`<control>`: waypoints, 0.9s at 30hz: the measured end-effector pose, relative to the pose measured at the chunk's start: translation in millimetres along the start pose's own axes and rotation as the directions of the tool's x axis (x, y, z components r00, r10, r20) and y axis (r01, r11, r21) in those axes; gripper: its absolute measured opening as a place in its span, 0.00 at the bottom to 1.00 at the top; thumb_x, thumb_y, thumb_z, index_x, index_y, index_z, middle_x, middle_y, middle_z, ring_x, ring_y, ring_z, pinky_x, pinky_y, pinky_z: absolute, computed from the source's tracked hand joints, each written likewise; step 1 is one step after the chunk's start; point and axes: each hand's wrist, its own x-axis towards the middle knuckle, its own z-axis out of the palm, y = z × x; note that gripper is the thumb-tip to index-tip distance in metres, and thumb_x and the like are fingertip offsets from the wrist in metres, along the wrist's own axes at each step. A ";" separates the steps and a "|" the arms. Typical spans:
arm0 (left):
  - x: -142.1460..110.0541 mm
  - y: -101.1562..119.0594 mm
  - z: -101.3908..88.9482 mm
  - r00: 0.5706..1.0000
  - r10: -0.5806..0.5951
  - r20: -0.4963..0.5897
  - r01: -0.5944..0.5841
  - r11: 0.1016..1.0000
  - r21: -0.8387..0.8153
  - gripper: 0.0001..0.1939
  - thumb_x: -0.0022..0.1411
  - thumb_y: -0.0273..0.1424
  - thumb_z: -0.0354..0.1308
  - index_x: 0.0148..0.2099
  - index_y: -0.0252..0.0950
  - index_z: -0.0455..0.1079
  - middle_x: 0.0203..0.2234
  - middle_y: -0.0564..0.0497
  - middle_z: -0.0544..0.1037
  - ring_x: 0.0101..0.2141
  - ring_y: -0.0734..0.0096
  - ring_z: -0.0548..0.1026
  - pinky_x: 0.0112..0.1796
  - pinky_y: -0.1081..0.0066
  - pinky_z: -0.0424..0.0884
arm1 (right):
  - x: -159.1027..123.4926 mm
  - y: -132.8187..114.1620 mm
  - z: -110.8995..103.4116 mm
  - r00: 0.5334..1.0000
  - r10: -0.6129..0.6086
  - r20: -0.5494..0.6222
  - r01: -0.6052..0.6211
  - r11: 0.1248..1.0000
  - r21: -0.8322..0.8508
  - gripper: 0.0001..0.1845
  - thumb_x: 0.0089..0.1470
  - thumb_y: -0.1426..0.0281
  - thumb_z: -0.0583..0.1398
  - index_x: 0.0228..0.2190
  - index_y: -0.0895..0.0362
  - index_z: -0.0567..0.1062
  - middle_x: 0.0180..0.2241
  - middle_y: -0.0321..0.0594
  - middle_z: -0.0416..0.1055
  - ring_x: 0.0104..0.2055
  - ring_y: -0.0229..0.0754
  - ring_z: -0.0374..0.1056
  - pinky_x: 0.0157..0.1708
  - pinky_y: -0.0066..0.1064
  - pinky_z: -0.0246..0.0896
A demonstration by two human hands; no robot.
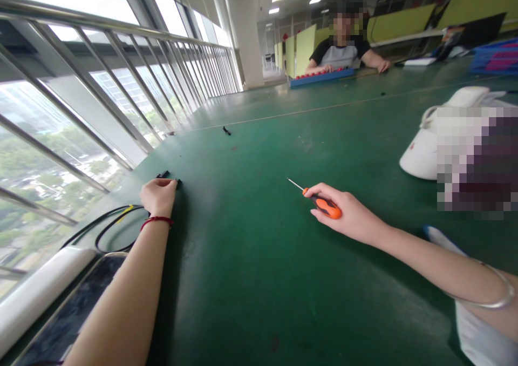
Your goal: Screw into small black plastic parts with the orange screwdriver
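Note:
My right hand (343, 212) is wrapped round the orange and black handle of a screwdriver (329, 208). Its thin metal shaft points up and left, above the green table. At the left edge of the table, my left hand (158, 197) is closed in a pinch on a small black part (163, 174). Dark ends show on either side of the fingers; the rest is hidden, so its kind is unclear. Beside that wrist lies a looped black cable (106, 215) with a yellow tag (125, 212).
A metal railing (121, 34) runs along the left. White equipment (424, 150) stands at right, partly blurred. A small black piece (226, 131) lies farther up the table (243, 279). Across it sits a person (340, 53) behind a blue tray (321, 78) with red pieces.

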 end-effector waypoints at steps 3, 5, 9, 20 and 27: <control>-0.2 -0.6 1.0 1.000 0.014 0.012 -0.014 1.000 0.005 0.14 0.51 0.35 0.61 0.41 0.37 0.77 0.35 0.50 0.79 0.38 0.61 0.74 0.39 0.67 0.67 | -0.1 0.5 -0.1 1.000 -0.008 0.006 0.008 1.000 0.000 0.14 0.51 0.67 0.58 0.42 0.51 0.67 0.37 0.38 0.73 0.39 0.43 0.70 0.42 0.37 0.64; -0.9 -0.4 0.7 1.000 0.021 0.020 -0.021 1.000 0.008 0.15 0.51 0.35 0.61 0.42 0.37 0.77 0.36 0.50 0.79 0.39 0.61 0.74 0.40 0.67 0.67 | -0.1 0.6 -0.2 1.000 -0.008 0.012 0.008 1.000 0.001 0.14 0.51 0.67 0.57 0.43 0.51 0.67 0.38 0.38 0.73 0.39 0.43 0.70 0.42 0.37 0.64; -2.0 0.8 -0.7 0.999 0.025 0.036 -0.026 0.999 0.020 0.16 0.51 0.35 0.60 0.42 0.36 0.77 0.37 0.49 0.79 0.39 0.60 0.74 0.40 0.66 0.67 | 0.0 0.3 -0.1 1.000 0.004 0.021 -0.004 1.000 0.001 0.15 0.52 0.67 0.57 0.43 0.51 0.67 0.39 0.38 0.73 0.38 0.42 0.70 0.41 0.36 0.63; 2.0 -1.1 2.6 0.997 0.045 0.065 -0.050 0.995 0.086 0.19 0.50 0.37 0.61 0.45 0.36 0.76 0.42 0.48 0.79 0.43 0.57 0.73 0.40 0.65 0.66 | 0.8 2.7 0.8 1.000 -0.007 0.013 0.007 1.000 -0.026 0.15 0.51 0.67 0.57 0.43 0.51 0.67 0.38 0.38 0.72 0.33 0.40 0.68 0.38 0.34 0.62; 4.1 -3.0 3.9 0.997 0.067 0.032 -0.070 0.992 0.103 0.17 0.48 0.39 0.63 0.40 0.37 0.77 0.32 0.50 0.78 0.35 0.60 0.71 0.37 0.66 0.65 | 1.5 3.6 0.9 1.000 -0.030 0.004 0.030 0.999 -0.032 0.15 0.51 0.67 0.58 0.43 0.51 0.67 0.38 0.37 0.73 0.34 0.40 0.69 0.37 0.33 0.63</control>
